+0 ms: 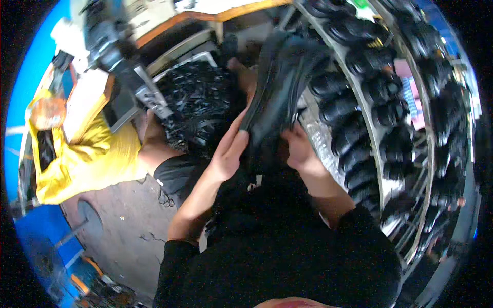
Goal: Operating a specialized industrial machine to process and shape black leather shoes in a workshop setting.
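A black leather boot [275, 87] is held up in front of my body, somewhat blurred. My left hand [228, 151] is closed along its left side, with the fingers stretched up against the leather. At the lower right of the boot, my right hand [302, 149] grips it with bent fingers, some of them hidden behind it. Beyond my left hand a bin [206, 57] is heaped with black strips and scraps [197, 97].
On the right, curved metal racks [371, 133] carry rows of black shoes [341, 113]. A dark machine [110, 46] stands at the upper left, near a wood-edged bench [246, 9]. Yellow sacking [97, 164] lies at the left, above a grey floor [123, 215].
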{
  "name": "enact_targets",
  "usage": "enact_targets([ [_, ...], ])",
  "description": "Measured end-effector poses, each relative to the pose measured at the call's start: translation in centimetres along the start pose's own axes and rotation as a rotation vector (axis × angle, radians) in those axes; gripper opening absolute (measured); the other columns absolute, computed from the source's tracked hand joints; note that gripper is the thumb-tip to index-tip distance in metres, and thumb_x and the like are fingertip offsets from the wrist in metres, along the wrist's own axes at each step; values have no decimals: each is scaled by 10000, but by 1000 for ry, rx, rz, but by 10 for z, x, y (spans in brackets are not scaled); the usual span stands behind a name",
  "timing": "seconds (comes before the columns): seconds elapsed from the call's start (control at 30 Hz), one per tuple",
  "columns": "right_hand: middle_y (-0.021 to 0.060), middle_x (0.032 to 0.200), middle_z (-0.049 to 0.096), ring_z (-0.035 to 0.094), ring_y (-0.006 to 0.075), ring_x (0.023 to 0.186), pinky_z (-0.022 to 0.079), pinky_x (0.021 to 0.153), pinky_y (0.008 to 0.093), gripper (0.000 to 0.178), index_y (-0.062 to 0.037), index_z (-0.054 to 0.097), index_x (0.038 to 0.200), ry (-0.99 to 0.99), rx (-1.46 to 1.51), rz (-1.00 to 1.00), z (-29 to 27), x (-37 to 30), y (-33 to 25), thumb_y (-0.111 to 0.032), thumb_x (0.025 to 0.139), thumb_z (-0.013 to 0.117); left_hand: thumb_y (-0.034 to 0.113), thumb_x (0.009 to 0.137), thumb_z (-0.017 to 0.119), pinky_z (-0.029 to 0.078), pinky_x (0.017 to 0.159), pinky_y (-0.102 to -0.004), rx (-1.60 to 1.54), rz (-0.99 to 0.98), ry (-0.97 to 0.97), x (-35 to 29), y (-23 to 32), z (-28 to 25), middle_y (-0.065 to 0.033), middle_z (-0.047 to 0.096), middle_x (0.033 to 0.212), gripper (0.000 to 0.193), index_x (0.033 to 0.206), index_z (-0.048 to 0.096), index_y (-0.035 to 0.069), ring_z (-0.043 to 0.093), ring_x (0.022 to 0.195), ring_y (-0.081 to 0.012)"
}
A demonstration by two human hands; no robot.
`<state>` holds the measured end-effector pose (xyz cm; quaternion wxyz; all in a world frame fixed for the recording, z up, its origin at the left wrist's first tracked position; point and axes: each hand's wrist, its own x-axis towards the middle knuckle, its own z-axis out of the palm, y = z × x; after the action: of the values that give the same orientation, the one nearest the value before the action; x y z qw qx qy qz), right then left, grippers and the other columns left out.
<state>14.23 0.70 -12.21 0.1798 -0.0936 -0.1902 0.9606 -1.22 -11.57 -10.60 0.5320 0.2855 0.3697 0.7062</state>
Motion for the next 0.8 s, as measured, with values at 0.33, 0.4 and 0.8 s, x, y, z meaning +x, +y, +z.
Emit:
enact_targets([
  [0.33,85,1299,616,609,198,1171,483,1036,386,441,-45,511,1366,640,-298,-490,84,-129,-59,-271,1003,620,-86,855,690,268,1189,-400,-31,-62,-628,-2,-30,101,-115,177,1639,986,1598,52,29,283,1475,-228],
  [0.4,74,1322,598,600,196,1186,481,1043,378,520,-52,464,1412,719,-309,-590,90,-170,-59,-276,983,654,-21,839,750,294,1178,-409,4,-9,-774,-1,-34,127,-116,216,1625,1016,1590,66,10,312,1461,-231],
  [0.8,62,1136,625,566,183,1008,452,928,335,524,-22,504,1352,1963,-658,-1207,-13,-551,39,-369,983,640,26,905,698,473,1041,-348,430,-165,-1082,-17,-65,135,-153,582,1396,586,1441,463,3,610,1223,-224],
])
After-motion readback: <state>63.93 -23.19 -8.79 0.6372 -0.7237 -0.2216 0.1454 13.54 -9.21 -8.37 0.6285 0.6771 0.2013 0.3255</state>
